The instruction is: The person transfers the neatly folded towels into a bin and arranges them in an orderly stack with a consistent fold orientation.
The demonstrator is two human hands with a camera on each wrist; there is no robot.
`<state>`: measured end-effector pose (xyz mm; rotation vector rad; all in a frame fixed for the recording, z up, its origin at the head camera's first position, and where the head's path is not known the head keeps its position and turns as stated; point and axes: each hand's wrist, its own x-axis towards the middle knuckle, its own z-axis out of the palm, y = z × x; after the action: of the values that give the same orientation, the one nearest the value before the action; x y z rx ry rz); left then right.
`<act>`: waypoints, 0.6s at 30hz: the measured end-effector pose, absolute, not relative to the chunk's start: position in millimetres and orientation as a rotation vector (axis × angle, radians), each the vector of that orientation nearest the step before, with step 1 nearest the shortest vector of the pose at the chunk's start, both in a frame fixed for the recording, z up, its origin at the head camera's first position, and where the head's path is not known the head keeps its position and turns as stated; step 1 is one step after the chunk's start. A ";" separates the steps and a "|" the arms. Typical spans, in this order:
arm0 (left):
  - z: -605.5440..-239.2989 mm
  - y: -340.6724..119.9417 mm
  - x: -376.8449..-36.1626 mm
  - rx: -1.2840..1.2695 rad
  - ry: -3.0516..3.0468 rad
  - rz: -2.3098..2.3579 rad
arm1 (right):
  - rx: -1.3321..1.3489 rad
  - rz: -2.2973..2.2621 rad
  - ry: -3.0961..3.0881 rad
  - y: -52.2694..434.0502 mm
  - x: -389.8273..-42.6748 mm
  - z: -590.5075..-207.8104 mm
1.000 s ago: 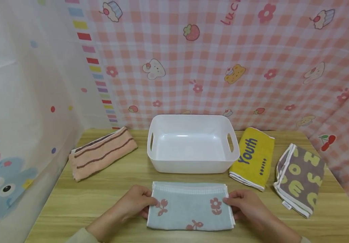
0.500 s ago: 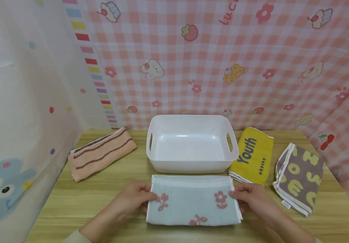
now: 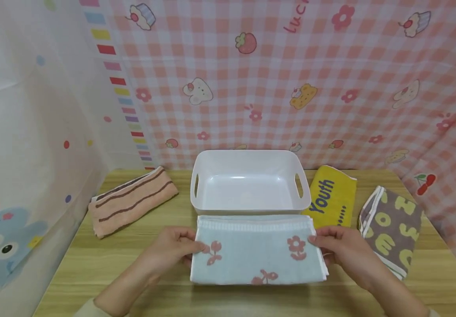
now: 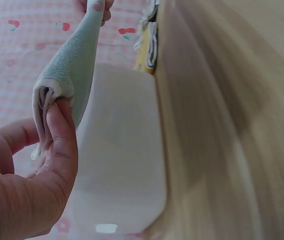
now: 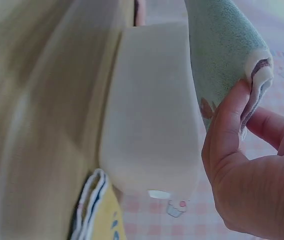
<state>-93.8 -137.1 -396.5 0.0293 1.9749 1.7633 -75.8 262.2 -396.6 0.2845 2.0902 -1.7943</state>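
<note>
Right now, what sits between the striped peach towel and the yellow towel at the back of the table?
The white basket sits between the striped peach towel and the yellow towel, with bare wood either side. The head view shows it.

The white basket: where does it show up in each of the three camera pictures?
Head: white basket at centre, behind the folded blue towel.
Left wrist: its pale side fills the lower middle, right of the towel.
Right wrist: its side runs down the middle, left of the towel.
Shared landmark: the yellow towel beside it.
</note>
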 end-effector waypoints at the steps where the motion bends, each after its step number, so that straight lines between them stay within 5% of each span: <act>1: -394.2 -137.1 -94.3 0.033 1.976 1.771 | 0.288 -1.802 2.092 262.6 -76.6 -394.7; 18: -368.6 -132.4 -118.6 -0.081 2.027 1.848 | 0.208 -1.941 2.054 266.7 -113.4 -368.9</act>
<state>-118.6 -132.4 -368.6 -0.0812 2.0266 1.8481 -113.4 266.7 -368.9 0.2083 2.0540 -1.9413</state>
